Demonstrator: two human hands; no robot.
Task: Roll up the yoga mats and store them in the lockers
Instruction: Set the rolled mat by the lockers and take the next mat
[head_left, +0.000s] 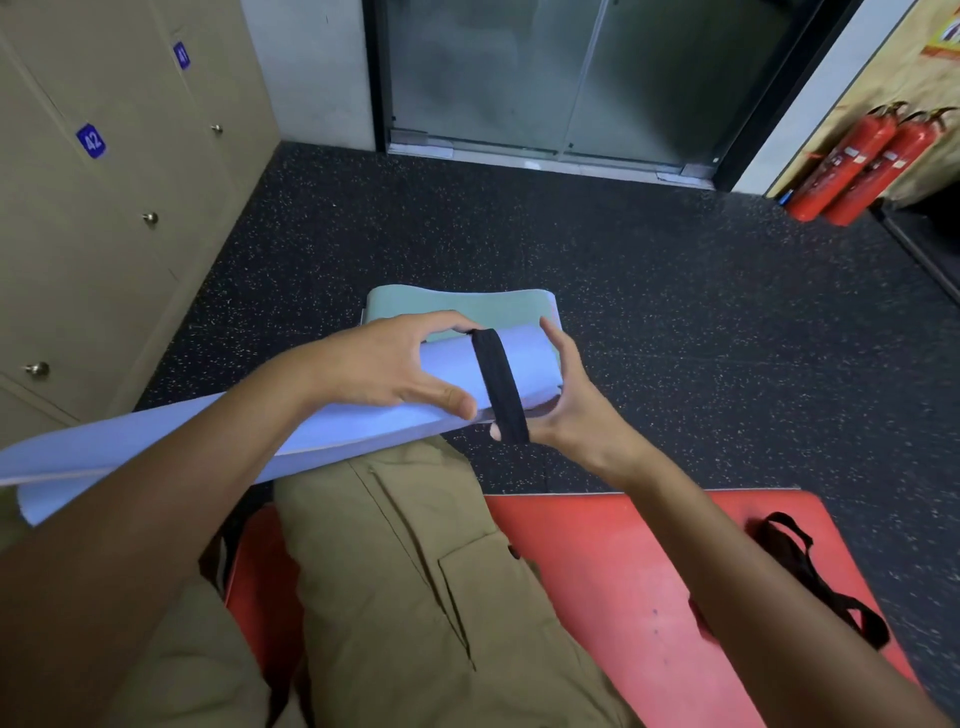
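The rolled blue yoga mat (291, 436) lies across the lap. The left hand (395, 364) grips it from above. The right hand (566, 400) pinches the black strap (498, 379) around its end.

Floor (649, 291): dark speckled rubber. On it: green mat (467, 304), centre; red mat (623, 571), near, bearing a black strap (810, 571) at right; two red extinguishers (867, 166), far right.

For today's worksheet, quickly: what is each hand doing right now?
Left hand: grips the rolled lavender foam yoga mat.
Right hand: pinches the black elastic strap looped around that mat.
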